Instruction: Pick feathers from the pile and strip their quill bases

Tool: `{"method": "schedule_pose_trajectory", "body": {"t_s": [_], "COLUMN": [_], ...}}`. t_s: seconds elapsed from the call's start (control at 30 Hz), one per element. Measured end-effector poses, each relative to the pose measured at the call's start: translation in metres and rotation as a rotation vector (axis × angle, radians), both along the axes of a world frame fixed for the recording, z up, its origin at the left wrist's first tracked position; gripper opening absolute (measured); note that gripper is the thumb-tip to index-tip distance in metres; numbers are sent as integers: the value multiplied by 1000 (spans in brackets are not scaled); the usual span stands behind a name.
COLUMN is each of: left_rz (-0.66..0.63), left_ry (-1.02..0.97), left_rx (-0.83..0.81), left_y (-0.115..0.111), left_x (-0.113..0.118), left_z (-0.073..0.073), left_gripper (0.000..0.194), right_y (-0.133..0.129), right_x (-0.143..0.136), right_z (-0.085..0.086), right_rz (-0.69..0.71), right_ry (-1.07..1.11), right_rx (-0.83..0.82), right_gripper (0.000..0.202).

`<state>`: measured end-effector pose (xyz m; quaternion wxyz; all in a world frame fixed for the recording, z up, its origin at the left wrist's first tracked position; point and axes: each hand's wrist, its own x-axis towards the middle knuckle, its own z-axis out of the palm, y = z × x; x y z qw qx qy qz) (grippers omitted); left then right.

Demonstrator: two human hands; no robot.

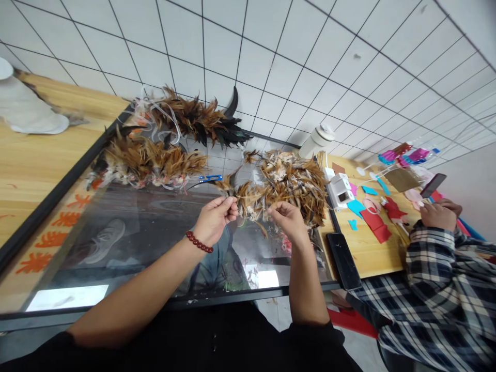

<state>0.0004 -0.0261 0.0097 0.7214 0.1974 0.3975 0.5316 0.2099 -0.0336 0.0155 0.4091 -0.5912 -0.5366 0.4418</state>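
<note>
My left hand [215,219], with a red bead bracelet at its wrist, pinches the base of a small brown and dark feather [228,182] between thumb and fingers. To its right, my right hand [285,217] has its fingertips pressed together over the feather pile's near edge; what they hold is too small to name. A heap of brown and cream feathers [296,181] lies just beyond my right hand. Left of the feather and behind my left hand are blue thread snips [210,178] on the glossy dark panel [155,217].
Two rows of brown feathers [155,157] and darker feathers [201,119] lie at the back left. A white bottle [318,139], white charger [341,190] and black phone [343,261] are at the right. Beyond them, a person in a plaid shirt [437,279] sits near coloured scraps.
</note>
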Motion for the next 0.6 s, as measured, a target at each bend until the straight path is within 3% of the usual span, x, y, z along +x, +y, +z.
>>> {"method": "schedule_pose_trajectory", "body": {"t_s": [0.13,0.27,0.5,0.6], "left_rz": [-68,-198,-426,-428], "left_ry": [33,89,121,133], "left_rx": [-48,-112,-99,-43], "left_y": [-3,-9,-13,-12], "left_x": [3,8,8,7], "left_z": [0,3,2,-3], "left_gripper": [21,19,21,23], "right_y": [-2,-5,-7,-5], "right_x": [-8,-23,-36,-28], "right_z": [7,6,-1,-1], "right_rz": [31,94,141,119], "right_ry": [253,285,-75,-136], "right_rx": [-62,-6,233,245], "right_gripper": [25,21,17,17]}}
